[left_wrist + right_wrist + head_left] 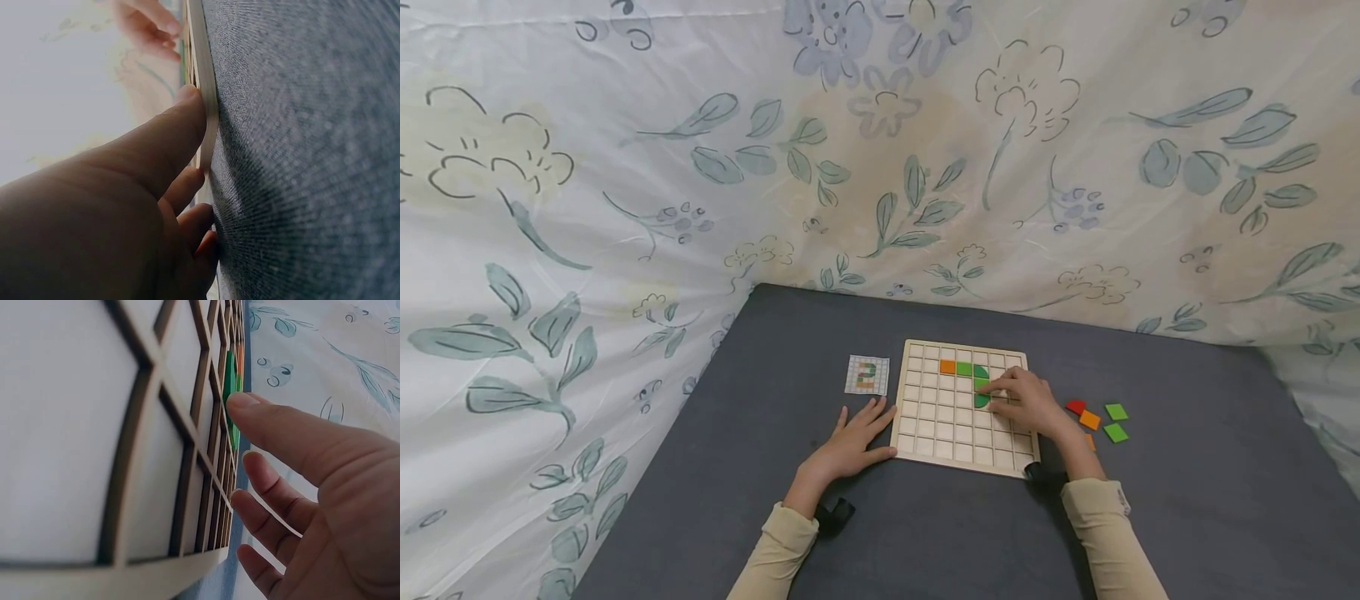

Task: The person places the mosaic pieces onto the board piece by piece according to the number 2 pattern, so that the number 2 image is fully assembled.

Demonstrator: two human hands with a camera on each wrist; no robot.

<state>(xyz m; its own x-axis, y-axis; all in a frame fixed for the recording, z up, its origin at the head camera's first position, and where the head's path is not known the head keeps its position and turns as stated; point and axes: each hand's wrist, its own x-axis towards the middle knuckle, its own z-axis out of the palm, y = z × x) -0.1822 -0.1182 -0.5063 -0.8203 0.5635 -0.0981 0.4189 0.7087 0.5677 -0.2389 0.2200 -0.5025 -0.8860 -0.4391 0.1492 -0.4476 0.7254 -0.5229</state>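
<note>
A pale wooden grid board (936, 429) lies on the dark cloth. In its upper part sit an orange square (947, 367), a light green square (964, 369), a dark green rounded piece (981, 371), a second light green square and, below it, another dark green rounded piece (981, 402). My right hand (1030, 402) reaches over the board from the right, index fingertip and thumb at these lower green pieces; its other fingers are loosely bent in the right wrist view. My left hand (848, 443) rests spread on the cloth, thumb and fingertips against the board's left edge (205, 75).
A small card (852, 375) with a printed coloured grid pattern lies left of the board. To the right are loose pieces: a red one (1076, 407), orange ones (1090, 419) and two light green squares (1116, 412). Flowered fabric (880, 167) hangs behind the table.
</note>
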